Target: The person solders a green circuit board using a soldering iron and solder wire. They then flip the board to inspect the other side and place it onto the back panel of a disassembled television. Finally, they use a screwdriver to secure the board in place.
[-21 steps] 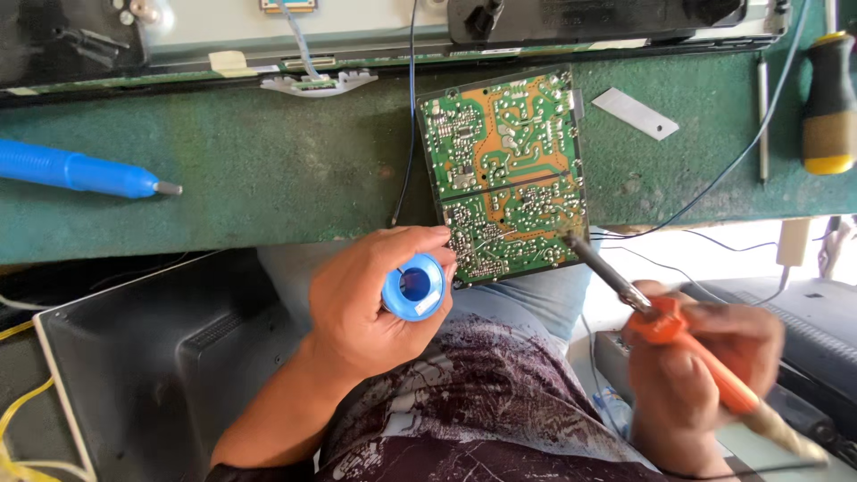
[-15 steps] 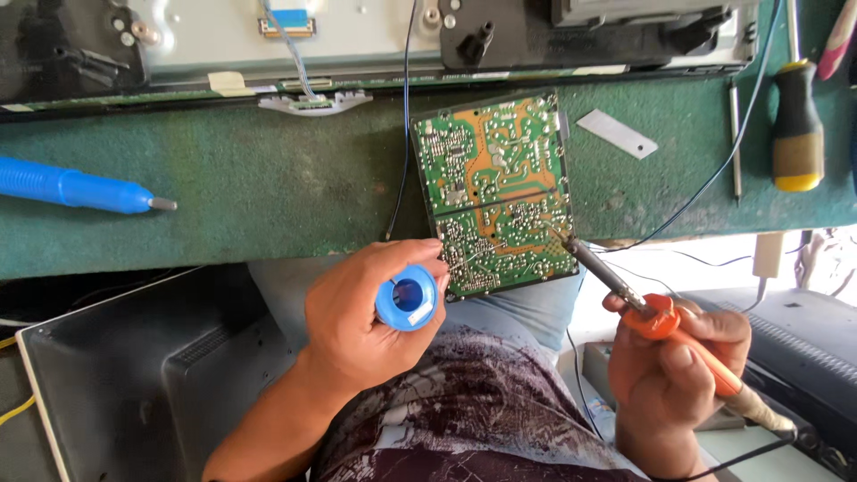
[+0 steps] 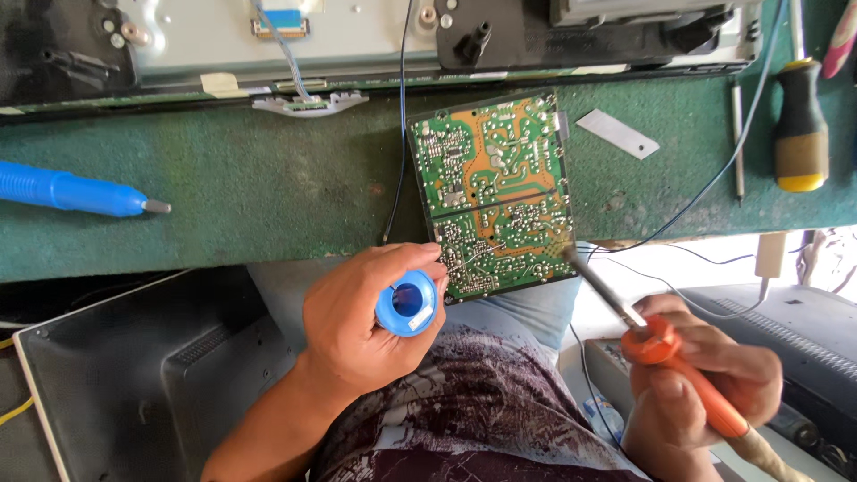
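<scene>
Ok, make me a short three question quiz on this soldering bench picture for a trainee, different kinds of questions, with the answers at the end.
1. True or false: the tip of the orange-handled soldering iron meets the right edge of the green circuit board.
2. Multiple choice: what does the left hand hold? A) a blue solder spool B) a screwdriver C) a white strip
3. Fill in: the blue pen-shaped tool lies on the green mat, to the ___ of the board.

Key
1. True; the right hand has a closed grip on its handle.
2. A, the blue solder spool, held at the board's near edge.
3. left
</scene>
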